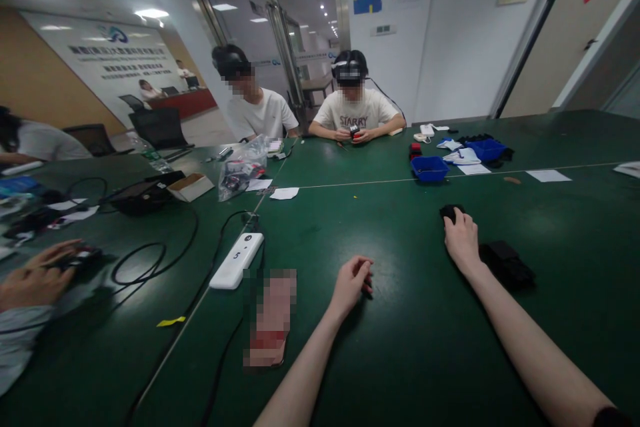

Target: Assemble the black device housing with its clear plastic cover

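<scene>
My left hand [351, 282] rests on the green table [395, 353], its fingers loosely curled and slightly apart, with nothing visible in them. Farther forward and to the right, my right hand [463, 237] has its fingers around a small black object [451, 211] on the tabletop. The hand partly hides this object, and its kind cannot be made out. A larger black bundle [507, 263], perhaps fabric, lies just right of my right wrist. To the left of my left hand is a phone-like pink slab [273, 313], blurred out in part.
A white power bank [237, 260] marked 5 lies left, among black cables [145, 263]. A co-worker's hands [43, 273] hold a dark object at far left. Across the table sit two people; one holds a small red-and-black item [355, 133]. Blue trays [430, 168] stand beyond my right hand.
</scene>
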Available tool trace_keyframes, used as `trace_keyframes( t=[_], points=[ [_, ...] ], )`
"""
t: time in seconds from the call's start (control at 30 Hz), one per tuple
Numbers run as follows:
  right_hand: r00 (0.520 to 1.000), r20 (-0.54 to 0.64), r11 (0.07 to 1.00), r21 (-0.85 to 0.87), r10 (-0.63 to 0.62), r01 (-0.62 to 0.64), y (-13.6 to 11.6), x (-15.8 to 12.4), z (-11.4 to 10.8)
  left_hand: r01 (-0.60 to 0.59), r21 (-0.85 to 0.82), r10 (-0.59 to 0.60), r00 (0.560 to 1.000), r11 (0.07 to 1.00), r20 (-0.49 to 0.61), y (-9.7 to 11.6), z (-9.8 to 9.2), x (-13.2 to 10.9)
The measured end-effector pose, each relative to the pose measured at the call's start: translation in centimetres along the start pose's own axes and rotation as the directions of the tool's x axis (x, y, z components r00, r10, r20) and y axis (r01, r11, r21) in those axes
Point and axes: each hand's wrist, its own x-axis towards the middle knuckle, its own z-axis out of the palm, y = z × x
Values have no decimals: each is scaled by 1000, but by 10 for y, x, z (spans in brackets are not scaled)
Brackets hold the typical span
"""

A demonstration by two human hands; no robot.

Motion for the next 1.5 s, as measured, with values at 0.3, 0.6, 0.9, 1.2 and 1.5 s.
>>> trace_keyframes(
  t=[0.3, 0.6, 0.9, 1.2, 1.5],
  points=[
    [992, 43, 979, -170, 118, -110, 8, -31, -64, -7, 17, 7, 1000, 1000, -9, 3, 1, 0],
    [941, 216, 956, -198, 259, -218, 45, -61, -69, -5, 35, 5, 1000, 999, -4, 0, 1, 2],
    [958, 130, 964, 37, 257, -264, 17, -45, -75, 9, 33, -9, 1000, 999, -1, 4, 2, 1],
    [908, 413, 518, 794, -73, -319, -72, -38, -80, 27, -42, -27, 1000, 999, -13, 4, 2, 1],
    [751, 554, 57, 816, -359, -575, -108, -66, -37, -134, 164, 153, 982, 977, -109, 7, -2, 2]
  ],
)
